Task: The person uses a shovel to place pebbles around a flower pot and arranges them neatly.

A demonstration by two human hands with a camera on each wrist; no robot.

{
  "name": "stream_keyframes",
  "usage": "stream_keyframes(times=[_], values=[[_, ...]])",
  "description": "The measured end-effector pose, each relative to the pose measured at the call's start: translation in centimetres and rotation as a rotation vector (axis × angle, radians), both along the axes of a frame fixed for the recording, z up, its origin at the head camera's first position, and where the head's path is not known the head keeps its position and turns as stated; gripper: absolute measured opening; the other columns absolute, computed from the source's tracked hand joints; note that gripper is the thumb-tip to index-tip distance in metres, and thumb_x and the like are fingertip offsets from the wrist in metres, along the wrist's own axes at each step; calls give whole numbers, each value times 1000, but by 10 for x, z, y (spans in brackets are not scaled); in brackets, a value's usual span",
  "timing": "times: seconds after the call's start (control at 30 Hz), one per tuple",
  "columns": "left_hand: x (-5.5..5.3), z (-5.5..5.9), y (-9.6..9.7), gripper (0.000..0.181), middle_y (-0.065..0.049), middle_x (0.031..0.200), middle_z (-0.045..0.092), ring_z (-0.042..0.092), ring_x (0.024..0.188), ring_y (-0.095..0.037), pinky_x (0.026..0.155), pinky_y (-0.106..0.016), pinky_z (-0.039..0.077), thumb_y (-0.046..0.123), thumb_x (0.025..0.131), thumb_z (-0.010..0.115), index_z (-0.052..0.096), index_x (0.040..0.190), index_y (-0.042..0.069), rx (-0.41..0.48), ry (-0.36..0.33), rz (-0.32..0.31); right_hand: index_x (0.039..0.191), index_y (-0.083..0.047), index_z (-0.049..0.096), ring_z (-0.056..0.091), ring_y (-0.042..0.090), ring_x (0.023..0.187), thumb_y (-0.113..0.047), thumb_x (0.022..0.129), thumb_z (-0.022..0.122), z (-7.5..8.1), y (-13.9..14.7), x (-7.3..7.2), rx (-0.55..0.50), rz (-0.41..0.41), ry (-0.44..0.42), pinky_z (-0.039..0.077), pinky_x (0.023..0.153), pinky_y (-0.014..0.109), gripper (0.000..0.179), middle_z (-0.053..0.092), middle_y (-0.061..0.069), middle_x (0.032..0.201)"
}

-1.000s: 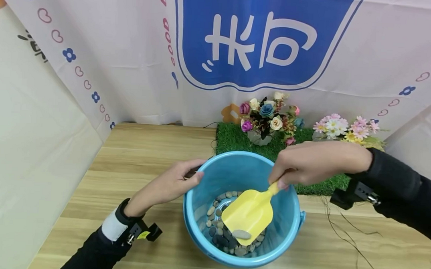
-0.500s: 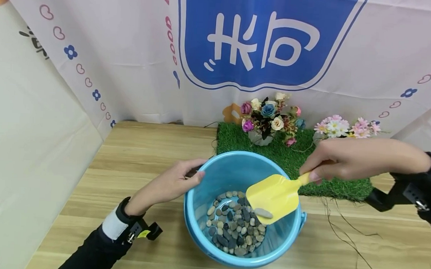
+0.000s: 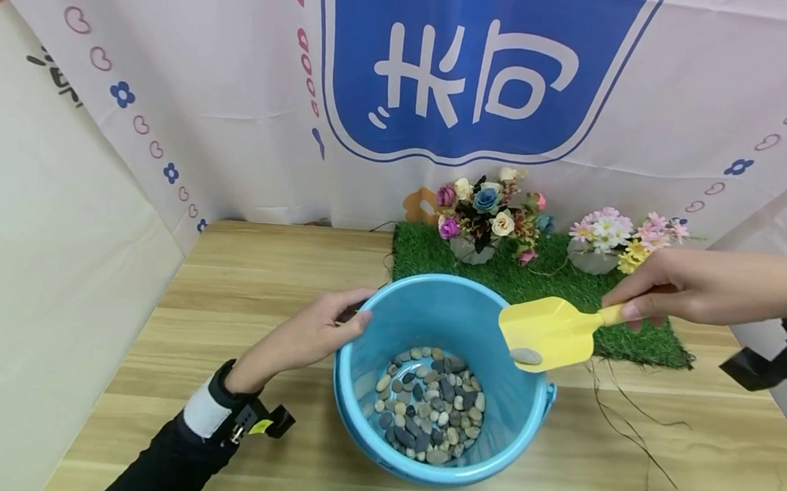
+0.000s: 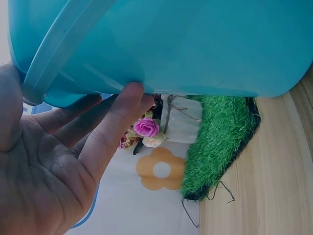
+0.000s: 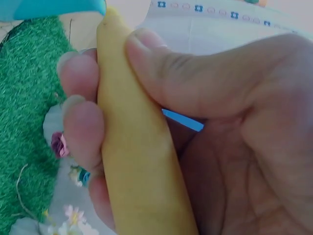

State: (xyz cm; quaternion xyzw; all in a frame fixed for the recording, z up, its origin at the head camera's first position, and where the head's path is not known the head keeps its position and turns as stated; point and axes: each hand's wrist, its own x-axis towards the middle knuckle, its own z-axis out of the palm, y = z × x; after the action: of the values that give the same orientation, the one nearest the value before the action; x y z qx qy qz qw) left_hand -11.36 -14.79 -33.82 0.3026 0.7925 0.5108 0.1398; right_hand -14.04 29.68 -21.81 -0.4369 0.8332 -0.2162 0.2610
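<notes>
A light blue bucket (image 3: 350, 390) stands on the wooden table, its floor mostly covered by grey, black and tan pebbles (image 3: 439, 409). My left hand (image 3: 313, 333) holds the bucket's left rim, thumb over the edge and fingers along the outer wall (image 4: 195, 49). To the right, my right hand (image 3: 708, 288) grips the handle of a yellow toy shovel (image 3: 551, 329). One flat grey stone (image 3: 526, 356) lies in its scoop, over the bucket's right rim. In the right wrist view the thumb and fingers wrap the yellow handle (image 5: 132, 132).
Behind the bucket lies a green artificial grass mat (image 3: 544, 274). On it stand a pot of mixed roses (image 3: 485, 213) and a pot of pink, white and yellow daisies (image 3: 608, 236). Loose dark threads (image 3: 636, 432) lie on the table (image 3: 233, 297) at right. A printed curtain (image 3: 254, 107) hangs behind.
My right hand has moved the shovel rightward and up, from over the pebbles to the bucket's right rim, the stone still in its scoop. My left hand and the bucket have stayed put.
</notes>
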Motion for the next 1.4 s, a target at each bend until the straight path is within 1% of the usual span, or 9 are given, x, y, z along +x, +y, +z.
stream_keyframes(times=[0.1,0.23,0.33,0.5,0.7,0.87,0.97,1.23,1.4], values=[[0,0,-1,38,-9,111,61,65,81,-18,61,-32,57,24,99,43,45,135,14,6,-5,3,116,-14,63,51,5,59,-2,93,49,-3,12,-1,-25,14,14,46,44,21,29,59,-15,78],[0,0,-1,38,-8,113,61,65,83,-19,62,-33,57,24,98,44,45,135,15,16,-11,7,118,-12,61,52,4,61,4,92,49,-12,35,-2,-68,23,63,45,45,19,34,59,-15,81],[0,0,-1,38,-9,112,61,65,82,-20,62,-33,57,23,98,44,45,135,14,21,-14,2,120,-10,60,50,3,61,8,90,49,-21,55,-3,-85,1,95,42,44,18,37,58,-15,82],[0,0,-1,38,-13,112,61,65,83,-19,62,-33,57,23,99,44,45,135,12,19,-8,-1,118,-11,61,50,4,60,12,88,49,-40,88,-2,-104,-53,111,40,41,18,40,57,-14,80],[0,0,-2,38,-13,113,60,64,83,-14,62,-33,57,24,99,44,45,135,13,6,-1,-1,115,-8,64,50,7,57,10,89,48,-72,126,2,-116,-203,68,37,38,22,35,57,-10,77],[0,0,-3,38,-13,112,61,65,83,-20,62,-33,57,24,98,44,45,135,13,10,5,-1,112,-1,64,51,10,56,2,92,49,-95,148,7,-66,-356,46,36,34,23,24,58,-8,75],[-1,0,-3,38,-13,112,61,65,84,-22,62,-33,57,24,98,44,45,135,13,15,4,-4,110,5,62,51,12,56,-1,94,48,-106,160,7,-34,-423,39,37,36,24,22,59,-7,75],[-2,-3,-2,38,-11,112,61,64,85,-19,62,-32,57,22,98,44,45,135,13,19,10,-9,107,12,60,53,13,58,-8,95,48,-130,181,7,48,-578,41,43,42,24,26,59,-9,74],[-3,-3,-1,38,-10,111,61,65,83,-19,61,-32,57,21,98,44,45,135,13,21,16,-12,110,13,58,55,14,63,-19,98,47,-137,185,6,179,-713,-33,44,46,25,36,61,-2,79]])
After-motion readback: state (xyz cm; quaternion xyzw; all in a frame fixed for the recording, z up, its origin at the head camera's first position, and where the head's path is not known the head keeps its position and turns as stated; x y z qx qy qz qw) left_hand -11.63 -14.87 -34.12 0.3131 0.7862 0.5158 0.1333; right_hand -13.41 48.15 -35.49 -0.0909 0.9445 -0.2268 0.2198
